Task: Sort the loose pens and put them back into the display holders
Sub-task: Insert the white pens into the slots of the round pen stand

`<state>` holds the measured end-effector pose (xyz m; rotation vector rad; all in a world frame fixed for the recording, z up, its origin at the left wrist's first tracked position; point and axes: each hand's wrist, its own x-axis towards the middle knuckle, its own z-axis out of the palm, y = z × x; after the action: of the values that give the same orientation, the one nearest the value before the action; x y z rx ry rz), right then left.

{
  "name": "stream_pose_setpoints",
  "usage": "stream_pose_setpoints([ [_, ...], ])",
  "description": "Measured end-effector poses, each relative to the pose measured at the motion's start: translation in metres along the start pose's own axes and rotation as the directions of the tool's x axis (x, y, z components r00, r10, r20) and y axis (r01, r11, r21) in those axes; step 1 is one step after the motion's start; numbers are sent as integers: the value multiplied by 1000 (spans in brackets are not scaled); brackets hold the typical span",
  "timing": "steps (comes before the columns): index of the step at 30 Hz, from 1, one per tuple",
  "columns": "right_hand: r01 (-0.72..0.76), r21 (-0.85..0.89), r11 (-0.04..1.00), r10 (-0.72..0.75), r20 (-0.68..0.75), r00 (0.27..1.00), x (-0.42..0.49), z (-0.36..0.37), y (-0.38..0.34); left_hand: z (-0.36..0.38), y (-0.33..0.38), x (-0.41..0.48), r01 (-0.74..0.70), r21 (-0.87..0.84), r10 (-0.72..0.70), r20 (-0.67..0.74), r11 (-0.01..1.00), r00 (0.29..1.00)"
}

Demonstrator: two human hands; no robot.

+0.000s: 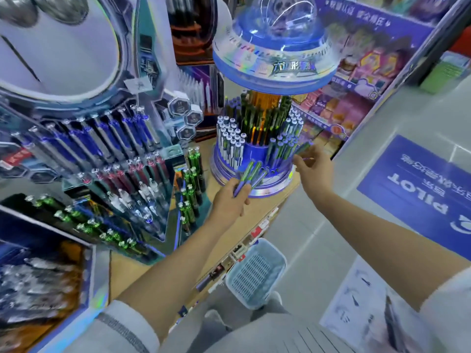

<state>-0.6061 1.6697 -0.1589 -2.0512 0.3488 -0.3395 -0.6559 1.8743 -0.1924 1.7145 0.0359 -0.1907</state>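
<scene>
My left hand (230, 197) grips a bunch of blue-and-green pens (251, 175), their tips pointing up toward the round blue carousel holder (254, 159). That holder stands on the wooden counter and has several rings of upright pens under a clear dome top (276, 47). My right hand (314, 166) is at the holder's right side and pinches a single green-and-blue pen (304, 147), blurred, beside the outer ring of pens.
A tiered display rack (107, 159) with rows of blue, red, clear and green pens fills the left. A light blue plastic basket (256, 273) sits on the floor below the counter edge. A blue floor sticker (420, 184) lies to the right.
</scene>
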Motion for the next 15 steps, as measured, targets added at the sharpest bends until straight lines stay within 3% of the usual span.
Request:
stream_pose_setpoints([
  [6,81,-119,990,-75,54,996,17,5,4,8,3,17,9,-35,-11,-42,999,999],
  [15,81,-174,981,-57,140,989,22,8,6,15,2,24,21,-44,-24,-58,999,998],
])
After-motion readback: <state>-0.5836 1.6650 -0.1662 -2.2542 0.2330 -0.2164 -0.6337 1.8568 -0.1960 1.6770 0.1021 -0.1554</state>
